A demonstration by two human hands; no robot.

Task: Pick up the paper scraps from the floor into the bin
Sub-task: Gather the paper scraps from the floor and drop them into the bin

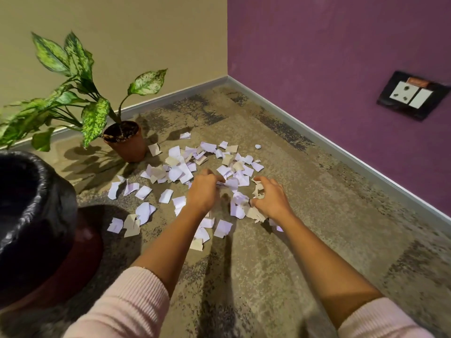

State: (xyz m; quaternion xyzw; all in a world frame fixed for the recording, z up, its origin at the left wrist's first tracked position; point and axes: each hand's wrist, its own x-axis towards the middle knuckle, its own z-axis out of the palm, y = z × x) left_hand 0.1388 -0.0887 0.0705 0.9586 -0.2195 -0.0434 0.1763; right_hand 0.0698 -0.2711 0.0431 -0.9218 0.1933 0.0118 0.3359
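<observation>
Both hands down in the paper scraps (185, 167): left hand (202, 191) pinching some, right hand (271, 198) clawed around a clump. I note the bin (36, 206) sits well left, nearer the left hand.

Floor (305, 215): mottled grey-brown carpet, filling the centre and lower frame, meeting two walls at a corner in the upper centre.
Scraps (185, 172): torn white and beige paper scraps, scattered on the carpet at frame centre.
Plant (127, 142): terracotta pot with a leafy green plant, upper left, just behind the scraps.
Bin (31, 215): round bin lined with a black plastic bag, left edge, left of the scraps.
Socket (412, 95): black-framed wall socket, upper right, on the right wall.
Left hand (202, 193): among the central scraps.
Right hand (271, 198): just right of it, on the scraps.
</observation>
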